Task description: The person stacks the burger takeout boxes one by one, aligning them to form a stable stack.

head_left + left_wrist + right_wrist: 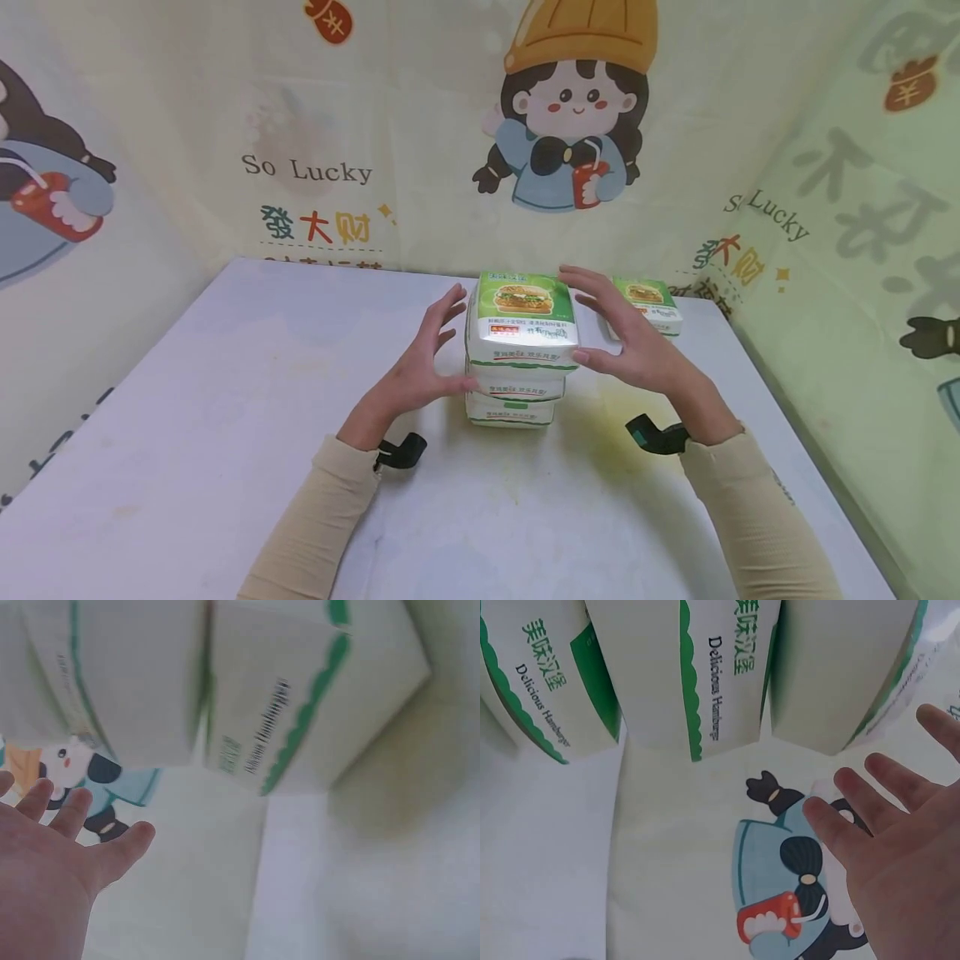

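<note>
Three white and green burger boxes stand in a stack, the top box [522, 321] showing a burger picture, with the middle box [525, 387] and bottom box [510, 412] under it. On the stack's left side is my left hand [420, 362], fingers spread and slightly bent. My right hand [637, 342] is spread along the right side, its thumb close to the top box's corner. In the left wrist view the left hand [60, 862] shows a gap to the boxes [270, 697]. The right wrist view has the right hand [907, 840] beside the stacked boxes [727, 675], fingers apart.
Another burger box [652, 307] sits at the back right of the white table [300, 350], partly behind my right hand. Printed cloth [435, 125] hangs behind the table and along both sides. Yellowish stains mark the tabletop right of the stack.
</note>
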Demonstrator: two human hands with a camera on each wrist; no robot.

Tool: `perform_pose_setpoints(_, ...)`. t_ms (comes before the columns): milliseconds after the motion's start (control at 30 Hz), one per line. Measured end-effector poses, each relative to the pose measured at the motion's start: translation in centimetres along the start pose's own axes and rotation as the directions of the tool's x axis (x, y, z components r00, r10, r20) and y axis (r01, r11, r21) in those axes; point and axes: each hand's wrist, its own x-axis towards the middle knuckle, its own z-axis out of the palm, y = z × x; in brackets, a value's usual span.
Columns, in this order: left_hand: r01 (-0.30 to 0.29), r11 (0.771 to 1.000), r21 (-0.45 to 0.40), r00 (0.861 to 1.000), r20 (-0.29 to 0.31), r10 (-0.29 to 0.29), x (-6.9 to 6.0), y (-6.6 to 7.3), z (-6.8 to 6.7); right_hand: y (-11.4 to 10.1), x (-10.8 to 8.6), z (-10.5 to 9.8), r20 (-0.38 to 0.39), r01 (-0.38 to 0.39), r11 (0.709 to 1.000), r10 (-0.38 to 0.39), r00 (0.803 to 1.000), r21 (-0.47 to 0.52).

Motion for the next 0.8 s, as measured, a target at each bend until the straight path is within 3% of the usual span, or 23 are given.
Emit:
perform_pose_setpoints(233,-0.039,0.999,0.011,0.999,-0.016,0.039,0.4,1.2,-0.2,0.8,-0.4,-1.1,-0.024,0.005,0.999,-0.004,1.0,0.052)
perform_pose_setpoints(467,-0.065,0.996,0.058,0.998,-0.003,0.066,1.2,2.1,-0.3,2.0,-0.9,-2.3,-0.073,-0.06,0.995,0.066,0.995,0.08)
perform_pose_setpoints(633,-0.09,0.993,0.074,0.996,0.007,0.09,1.7,2.7,-0.4,3.3,-1.2,-3.3,-0.124,-0.126,0.988,0.136,0.983,0.089)
perform_pose_setpoints(800,-0.076,0.993,0.087,0.997,0.011,0.075,2.0,3.0,-0.4,5.0,-1.6,-4.1,-0.17,-0.21,0.975,0.22,0.961,0.077)
